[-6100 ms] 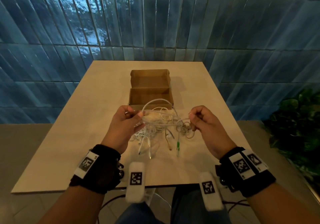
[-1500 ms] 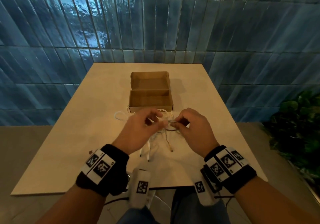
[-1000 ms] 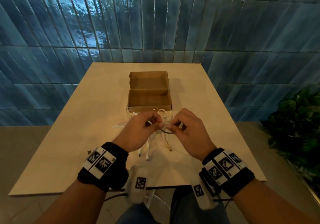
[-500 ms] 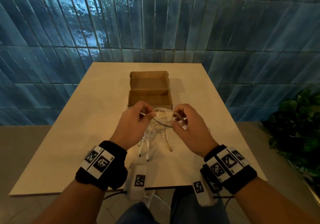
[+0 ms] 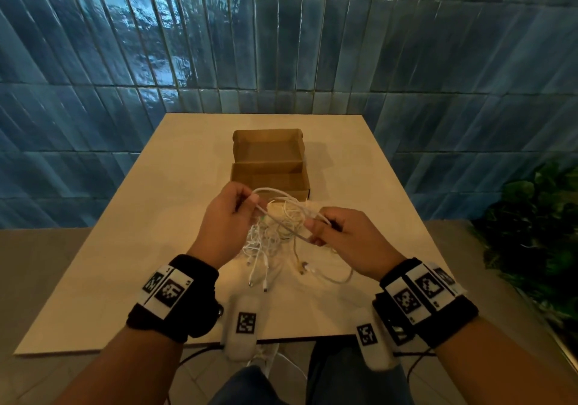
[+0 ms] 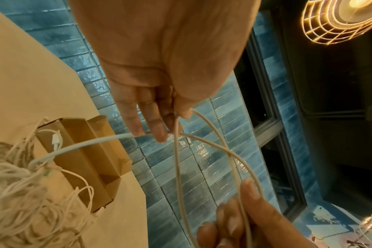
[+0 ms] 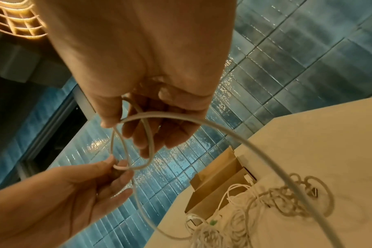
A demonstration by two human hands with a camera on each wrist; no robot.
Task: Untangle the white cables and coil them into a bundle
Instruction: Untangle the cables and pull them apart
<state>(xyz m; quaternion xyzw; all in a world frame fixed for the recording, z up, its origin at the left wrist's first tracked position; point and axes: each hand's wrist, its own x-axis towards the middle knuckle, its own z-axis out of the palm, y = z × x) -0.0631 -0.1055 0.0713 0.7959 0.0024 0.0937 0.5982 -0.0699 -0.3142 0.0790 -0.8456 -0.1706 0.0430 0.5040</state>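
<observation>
A tangle of white cables (image 5: 269, 238) lies on the table (image 5: 131, 248) in front of the cardboard box, with several plug ends trailing toward me. One thicker white cable (image 6: 204, 151) is lifted out of it and forms a loop between my hands. My left hand (image 5: 254, 200) pinches one side of the loop between thumb and fingers (image 6: 153, 124). My right hand (image 5: 312, 231) grips the other side, the cable (image 7: 146, 134) passing through its curled fingers (image 7: 142, 144). The cable's long tail (image 7: 287, 181) runs down into the tangle (image 7: 244, 211).
An open brown cardboard box (image 5: 269, 167) stands just behind the tangle, its flap raised toward the blue tiled wall. A green plant (image 5: 538, 235) is at the right, off the table. Bare tabletop lies left and right of my hands.
Over the last second my hands have risen and drawn apart. The fingertips that were nearly touching now hold an open loop of cable between them.
</observation>
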